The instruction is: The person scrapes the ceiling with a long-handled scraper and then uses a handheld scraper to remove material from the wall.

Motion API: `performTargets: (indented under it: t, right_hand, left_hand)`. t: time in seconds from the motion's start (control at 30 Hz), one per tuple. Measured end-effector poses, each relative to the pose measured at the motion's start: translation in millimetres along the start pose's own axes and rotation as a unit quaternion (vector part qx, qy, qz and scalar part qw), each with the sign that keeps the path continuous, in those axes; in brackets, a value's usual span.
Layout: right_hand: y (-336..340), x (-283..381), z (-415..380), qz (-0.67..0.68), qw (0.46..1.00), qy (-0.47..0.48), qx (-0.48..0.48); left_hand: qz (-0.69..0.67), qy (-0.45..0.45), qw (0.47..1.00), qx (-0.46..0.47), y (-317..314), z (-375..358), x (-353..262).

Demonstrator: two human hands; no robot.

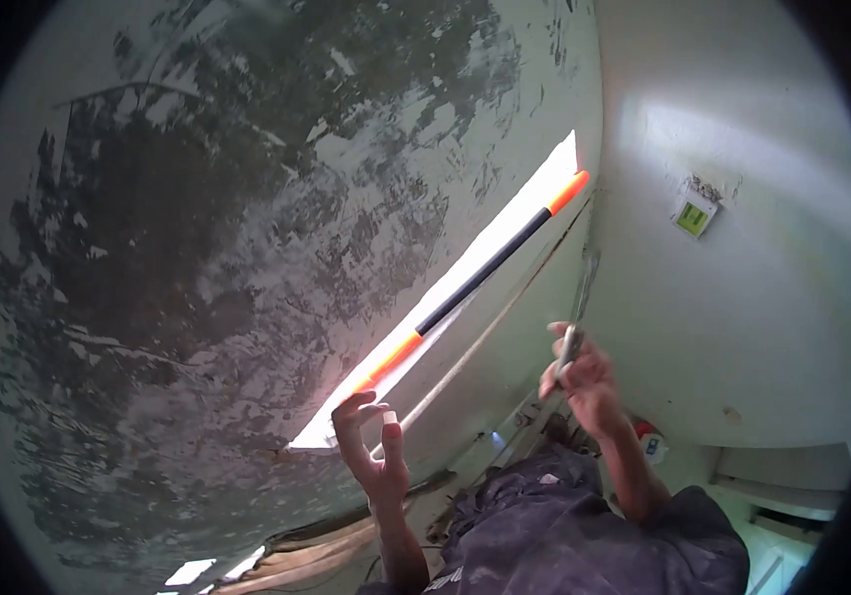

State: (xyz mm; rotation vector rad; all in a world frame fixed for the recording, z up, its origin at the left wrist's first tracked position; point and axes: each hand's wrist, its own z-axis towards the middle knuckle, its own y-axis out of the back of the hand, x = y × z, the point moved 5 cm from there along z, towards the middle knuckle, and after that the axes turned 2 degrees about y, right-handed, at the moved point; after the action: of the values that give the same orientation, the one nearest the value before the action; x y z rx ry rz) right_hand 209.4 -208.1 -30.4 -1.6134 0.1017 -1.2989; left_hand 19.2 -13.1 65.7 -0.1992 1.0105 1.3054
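My left hand (374, 451) is at the lower end of a wide skimming blade (485, 268), with bent fingers against its orange end. The handle is black in the middle with orange ends, and the long bright blade beside it is washed out by light. Something white covers part of the left thumb tip. Further right, my right hand (584, 379) is raised and blurred, its fingers closed around a slim putty knife (572, 345) seen nearly edge-on. A dark-streaked surface (247, 228), patchily coated with white filler, lies behind the skimming blade.
A pale wall (762, 268) on the right carries a small white box with a green display (693, 215). A red and white container (651, 442) stands low behind my right arm. A shelf (782, 486) is at lower right, with pale boards (306, 555) at lower left.
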Motion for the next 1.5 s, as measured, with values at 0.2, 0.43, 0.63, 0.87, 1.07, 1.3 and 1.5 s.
performTargets:
  t: [0.2,0.43,0.63,0.87,1.07,1.3,1.5]
  right_hand:
    - [-80.1,-73.6,2.4,0.042,0.983,-0.084,0.156]
    - [-164.2,-105.6,1.0,-0.07,0.981,-0.071,0.164]
    - [-177.3,-110.2,19.0,0.01,0.994,-0.084,0.068]
    - [-187.0,-58.2,38.7,0.112,0.98,-0.151,0.061]
    - [-199.4,-37.8,41.5,0.265,0.942,-0.2,0.041]
    - [-216.0,-41.2,42.3,0.3,0.925,-0.229,0.045]
    - [-210.4,-34.0,60.6,0.311,0.931,-0.192,0.02]
  left_hand:
    - [0.032,0.106,0.985,0.129,-6.7,-40.2,46.6]
    - [0.007,0.227,0.962,0.151,-0.6,-95.2,88.0]
    - [0.06,0.271,0.932,0.232,0.2,-129.0,104.7]
    - [0.049,0.287,0.908,0.3,-14.4,-133.7,115.3]
    - [0.022,0.23,0.871,0.434,-32.7,-121.7,110.7]
    - [0.073,0.294,0.817,0.491,-32.1,-124.7,110.2]
    - [0.05,0.173,0.881,0.438,-41.8,-120.1,94.5]
